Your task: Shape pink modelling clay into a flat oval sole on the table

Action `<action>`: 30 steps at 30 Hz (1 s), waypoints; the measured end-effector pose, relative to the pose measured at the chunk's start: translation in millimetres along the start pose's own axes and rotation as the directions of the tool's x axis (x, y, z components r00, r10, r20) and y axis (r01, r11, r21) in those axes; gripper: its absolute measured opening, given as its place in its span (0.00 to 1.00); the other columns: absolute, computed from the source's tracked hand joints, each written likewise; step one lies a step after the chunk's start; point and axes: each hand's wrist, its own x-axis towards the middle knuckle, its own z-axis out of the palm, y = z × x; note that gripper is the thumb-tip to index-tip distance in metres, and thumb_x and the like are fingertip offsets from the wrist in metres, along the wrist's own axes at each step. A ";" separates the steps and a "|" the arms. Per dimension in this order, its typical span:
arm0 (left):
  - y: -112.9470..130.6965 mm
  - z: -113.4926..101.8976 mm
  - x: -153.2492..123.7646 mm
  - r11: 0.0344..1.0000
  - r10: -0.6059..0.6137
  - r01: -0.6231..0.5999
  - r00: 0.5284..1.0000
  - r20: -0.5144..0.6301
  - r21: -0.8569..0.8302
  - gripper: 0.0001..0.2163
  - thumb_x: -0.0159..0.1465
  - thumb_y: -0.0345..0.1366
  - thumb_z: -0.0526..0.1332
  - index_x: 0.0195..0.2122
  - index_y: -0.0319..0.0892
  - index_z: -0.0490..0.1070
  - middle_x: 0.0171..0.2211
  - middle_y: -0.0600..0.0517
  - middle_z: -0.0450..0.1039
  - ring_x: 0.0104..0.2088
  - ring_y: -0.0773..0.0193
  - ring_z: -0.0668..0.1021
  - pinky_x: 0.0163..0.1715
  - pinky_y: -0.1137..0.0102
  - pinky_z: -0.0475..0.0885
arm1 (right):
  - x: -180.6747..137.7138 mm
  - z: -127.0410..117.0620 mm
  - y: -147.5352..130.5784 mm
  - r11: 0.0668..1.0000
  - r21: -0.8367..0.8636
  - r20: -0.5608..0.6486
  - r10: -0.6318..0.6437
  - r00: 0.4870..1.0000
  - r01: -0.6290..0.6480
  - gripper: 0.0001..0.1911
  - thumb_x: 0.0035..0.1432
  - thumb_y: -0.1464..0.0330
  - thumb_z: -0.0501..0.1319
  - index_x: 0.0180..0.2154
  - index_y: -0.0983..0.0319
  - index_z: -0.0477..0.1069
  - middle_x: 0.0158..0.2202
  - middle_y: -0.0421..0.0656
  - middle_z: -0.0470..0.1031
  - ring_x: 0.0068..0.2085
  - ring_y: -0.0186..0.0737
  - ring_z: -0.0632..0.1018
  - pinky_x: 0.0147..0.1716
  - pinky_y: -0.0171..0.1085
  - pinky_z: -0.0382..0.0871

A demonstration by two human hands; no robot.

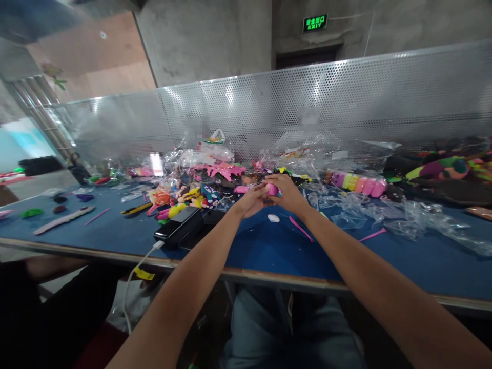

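Observation:
Both my hands meet above the blue table, near its middle. My left hand and my right hand are closed together around a small pink lump of clay, which shows between the fingers. A small white clay piece lies on the table just below my hands. A thin pink modelling tool lies to its right. Behind my hands sits a heap of colourful clay figures among clear plastic bags.
A black power bank with a white cable lies left of my hands. A row of pink and yellow clay tubs stands at the right. Crumpled clear plastic covers the right side. A perforated metal screen closes the back.

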 end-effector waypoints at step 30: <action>-3.9 2.9 3.7 0.994 -0.001 0.009 0.997 -0.075 0.106 0.08 0.57 0.35 0.67 0.32 0.37 0.69 0.24 0.52 0.73 0.26 0.65 0.78 0.33 0.66 0.76 | -0.7 5.5 5.6 0.999 -0.049 0.069 0.009 0.998 -0.006 0.24 0.55 0.67 0.62 0.54 0.58 0.69 0.55 0.48 0.72 0.57 0.49 0.70 0.58 0.54 0.60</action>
